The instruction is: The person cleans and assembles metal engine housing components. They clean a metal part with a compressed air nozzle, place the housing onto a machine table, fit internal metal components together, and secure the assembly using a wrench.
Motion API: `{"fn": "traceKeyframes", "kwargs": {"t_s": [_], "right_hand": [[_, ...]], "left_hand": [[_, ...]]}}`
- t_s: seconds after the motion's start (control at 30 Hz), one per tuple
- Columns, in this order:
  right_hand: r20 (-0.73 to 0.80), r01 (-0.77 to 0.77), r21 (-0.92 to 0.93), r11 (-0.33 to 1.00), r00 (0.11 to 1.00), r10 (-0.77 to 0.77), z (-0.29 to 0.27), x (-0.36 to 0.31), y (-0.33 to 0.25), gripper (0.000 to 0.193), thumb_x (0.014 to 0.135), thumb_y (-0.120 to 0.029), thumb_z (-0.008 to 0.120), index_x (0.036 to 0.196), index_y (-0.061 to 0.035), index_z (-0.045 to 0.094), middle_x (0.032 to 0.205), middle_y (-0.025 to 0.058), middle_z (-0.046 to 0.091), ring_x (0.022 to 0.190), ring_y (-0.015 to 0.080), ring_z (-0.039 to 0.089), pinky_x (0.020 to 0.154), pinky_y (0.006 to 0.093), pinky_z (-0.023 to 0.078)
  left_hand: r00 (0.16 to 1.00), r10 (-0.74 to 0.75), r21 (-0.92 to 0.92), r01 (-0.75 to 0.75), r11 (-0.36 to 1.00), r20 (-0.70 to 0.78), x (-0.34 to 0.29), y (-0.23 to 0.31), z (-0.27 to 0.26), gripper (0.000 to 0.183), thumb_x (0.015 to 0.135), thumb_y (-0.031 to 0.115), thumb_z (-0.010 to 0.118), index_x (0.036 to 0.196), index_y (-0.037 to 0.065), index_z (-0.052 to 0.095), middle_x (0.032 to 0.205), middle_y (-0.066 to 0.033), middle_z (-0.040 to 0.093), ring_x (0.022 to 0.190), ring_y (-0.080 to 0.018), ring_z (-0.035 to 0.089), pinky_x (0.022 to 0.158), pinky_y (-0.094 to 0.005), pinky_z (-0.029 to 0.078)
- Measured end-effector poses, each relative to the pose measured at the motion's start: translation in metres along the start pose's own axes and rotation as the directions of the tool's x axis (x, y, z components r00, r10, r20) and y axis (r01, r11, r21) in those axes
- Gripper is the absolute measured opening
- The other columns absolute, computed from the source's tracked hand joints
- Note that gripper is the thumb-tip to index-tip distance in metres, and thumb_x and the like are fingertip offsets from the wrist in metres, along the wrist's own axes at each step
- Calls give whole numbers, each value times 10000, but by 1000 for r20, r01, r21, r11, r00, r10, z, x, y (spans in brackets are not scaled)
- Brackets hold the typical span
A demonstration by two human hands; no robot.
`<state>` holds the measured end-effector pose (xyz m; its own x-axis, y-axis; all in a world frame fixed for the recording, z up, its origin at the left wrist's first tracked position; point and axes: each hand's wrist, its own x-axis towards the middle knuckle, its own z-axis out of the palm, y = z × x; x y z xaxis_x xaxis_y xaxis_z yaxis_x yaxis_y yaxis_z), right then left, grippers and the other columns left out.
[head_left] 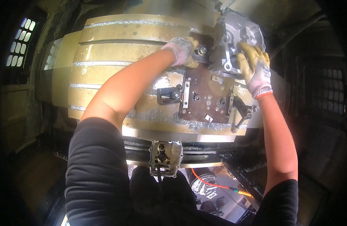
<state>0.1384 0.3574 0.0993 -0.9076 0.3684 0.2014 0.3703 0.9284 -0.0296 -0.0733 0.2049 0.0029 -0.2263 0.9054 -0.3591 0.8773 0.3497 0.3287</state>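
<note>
The gloved right hand (255, 69) is resting spread fingers on a grey box-shaped metal housing (239, 34) at the far right of a brown metal plate (207, 84); the gloved left hand (181, 50) is curling beside a black bolted clamp (202, 50); either grip is remaining unclear.

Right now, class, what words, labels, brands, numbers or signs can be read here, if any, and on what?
None can be read.
Left glove and right glove: dark marks on the backs, too blurred to make out.
Grey casting: nothing legible.
</note>
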Motion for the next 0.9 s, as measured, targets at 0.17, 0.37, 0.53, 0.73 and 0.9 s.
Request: {"fn": "traceKeyframes", "kwargs": {"t_s": [0.17, 0.37, 0.53, 0.73, 0.9], "right_hand": [[-4, 7, -8, 1000, 1000, -7, 4, 2, 0, 447, 976, -410, 546, 1311, -139, 665, 1345, 135, 673, 1336, 382, 549, 1171, 535, 314], [22, -19, 13, 1000, 1000, 18, 0, 1, 1, 450, 977, -417, 549, 1320, -148, 658, 1337, 141, 680, 1357, 390, 534, 1182, 545, 295], [-11, -1, -13, 1000, 1000, 1, 3, -1, 0, 414, 989, -393, 546, 1306, -156, 670, 1309, 119, 684, 1321, 351, 553, 1171, 528, 299], [-39, 22, -7, 1000, 999, -22, 3, -1, -1, 404, 995, -384, 542, 1284, -141, 685, 1238, 136, 699, 1248, 339, 592, 1144, 496, 325], [18, -10, -64, 998, 1000, 11, 6, -6, 10, 439, 994, -415, 518, 1337, -171, 644, 1331, 144, 667, 1330, 357, 543, 1186, 519, 286]], "left_hand": [[984, 111, -3, -113, 994, -136, 9, -14, 10, 695, 806, 458, 790, 1302, 12, 594, 1330, -186, 620, 1233, -366, 617, 1049, -455, 510], [994, 79, -24, -81, 996, -72, 3, -2, 2, 722, 807, 445, 802, 1324, -5, 575, 1359, -203, 595, 1242, -368, 609, 1057, -442, 505], [988, 127, -37, -131, 991, -86, 8, -7, -5, 730, 839, 463, 782, 1359, 4, 554, 1381, -191, 584, 1279, -370, 587, 1083, -436, 497], [972, 161, -28, -168, 985, -170, 14, -13, 15, 721, 834, 449, 801, 1377, 40, 562, 1396, -204, 595, 1311, -368, 566, 1092, -436, 472], [969, 60, 158, -22, 987, -241, 2, 20, -9, 623, 901, 490, 718, 1297, 25, 594, 1275, -198, 667, 1207, -367, 638, 1021, -442, 521]]}}
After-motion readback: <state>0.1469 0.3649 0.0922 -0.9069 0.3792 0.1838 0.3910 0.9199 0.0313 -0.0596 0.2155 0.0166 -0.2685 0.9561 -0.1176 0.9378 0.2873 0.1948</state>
